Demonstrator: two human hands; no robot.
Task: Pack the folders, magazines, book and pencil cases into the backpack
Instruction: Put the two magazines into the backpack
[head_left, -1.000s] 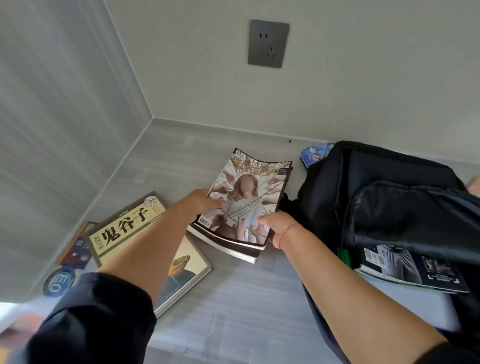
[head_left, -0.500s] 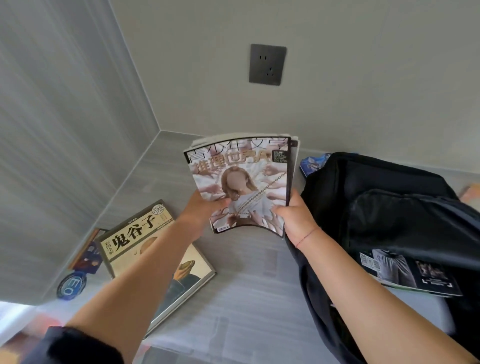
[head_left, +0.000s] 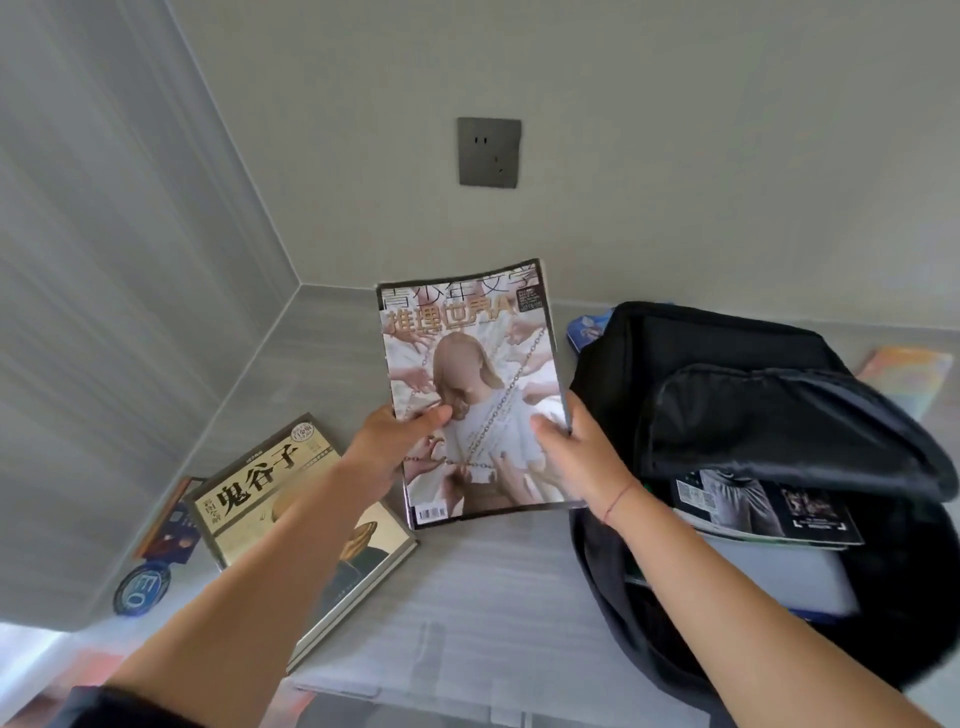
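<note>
We hold a magazine (head_left: 470, 395) upright in both hands, clear of the grey counter (head_left: 467, 597); a second ago it lay flat on a stack there, so it has been lifted and squared up. Our left hand (head_left: 395, 441) grips its left edge, thumb across the cover, and our right hand (head_left: 566, 457) grips the right edge the same way, fingers (head_left: 545, 428) closed on the paper. Just to the right lies the black backpack (head_left: 779, 467), its main pocket gaping, with another magazine (head_left: 763, 506) and what look like folders already inside. A thick book (head_left: 291, 504) lies on the counter below our left arm, unpacked, with a small round item (head_left: 141, 590) near it by the wall, too unclear to name. Blue (head_left: 589, 327) and orange (head_left: 906, 376) objects peek from behind the backpack. We judge the next move is to swing the magazine right and slide it into the open pocket.
</note>
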